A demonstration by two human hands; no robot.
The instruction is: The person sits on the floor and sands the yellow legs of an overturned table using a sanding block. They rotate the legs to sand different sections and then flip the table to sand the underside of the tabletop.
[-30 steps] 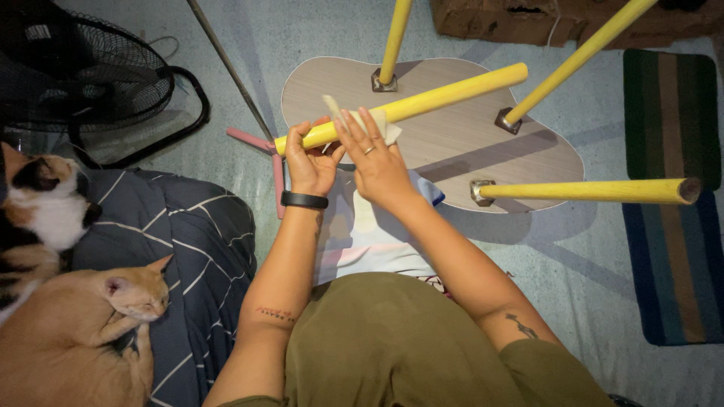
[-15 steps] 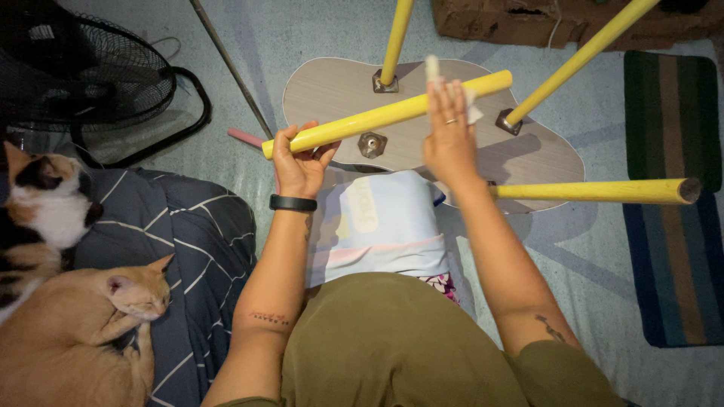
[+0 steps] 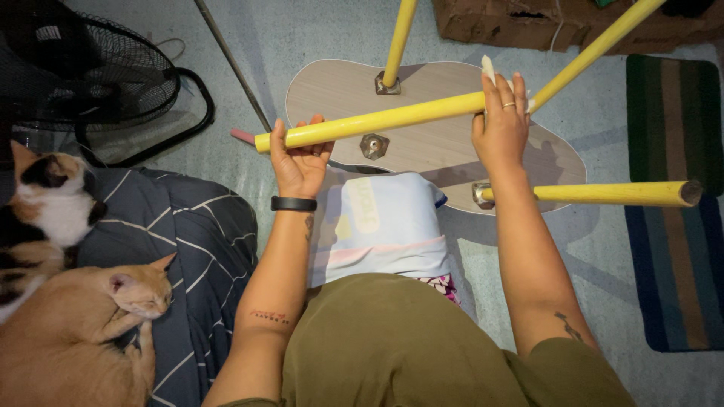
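A loose yellow table leg (image 3: 377, 120) lies across an upturned wooden tabletop (image 3: 339, 87). My left hand (image 3: 300, 158) grips the leg near its left end. My right hand (image 3: 501, 124) wraps around the leg's right part and also pinches a pale cloth or paper (image 3: 489, 69) against it. Three other yellow legs are fixed to the tabletop: one (image 3: 398, 38) at the back, one (image 3: 596, 49) at the back right, one (image 3: 611, 194) pointing right. A bare metal mounting plate (image 3: 373, 145) sits below the held leg.
A black floor fan (image 3: 90, 75) stands at the left. Two cats (image 3: 83, 332) lie on a dark patterned cushion (image 3: 204, 249) by my left arm. A striped rug (image 3: 675, 188) is on the right, and a cardboard box (image 3: 543, 22) at the back.
My right hand slid rightward along the loose leg, from beside my left hand to its far end, carrying the pale cloth. The left hand kept its hold.
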